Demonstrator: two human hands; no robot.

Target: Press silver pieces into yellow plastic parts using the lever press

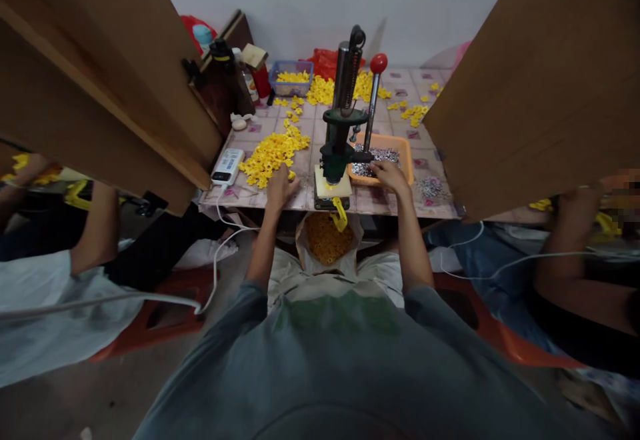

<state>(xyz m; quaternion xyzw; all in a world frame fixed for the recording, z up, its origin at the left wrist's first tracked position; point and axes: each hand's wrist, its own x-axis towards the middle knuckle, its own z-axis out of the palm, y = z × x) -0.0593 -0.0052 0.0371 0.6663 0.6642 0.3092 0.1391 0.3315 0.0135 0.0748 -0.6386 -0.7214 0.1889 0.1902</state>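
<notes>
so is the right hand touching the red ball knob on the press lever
Apart: the head view shows the right hand down at the orange tray, while the red ball knob sits at the top of the lever, clear of the fingers.

sits at a pinkish tile-patterned table (260,119) before a dark green metal hand press (335,150) with a red ball-topped steel lever (372,113). reaches with the curled bare left hand (281,188) to the near edge of a loose heap of small yellow plastic pieces (273,155). stretches the bare right hand (393,177) over the near side of an orange rectangular plastic tray (407,160) of tiny silvery metal bits (387,154). has a pale open bag (351,257) of more yellow pieces (327,237) below the front table edge and a white rectangular plastic device (229,165) left of the heap. works between two brown wooden boards (115,73), near a co-worker (45,313) in white.
</notes>
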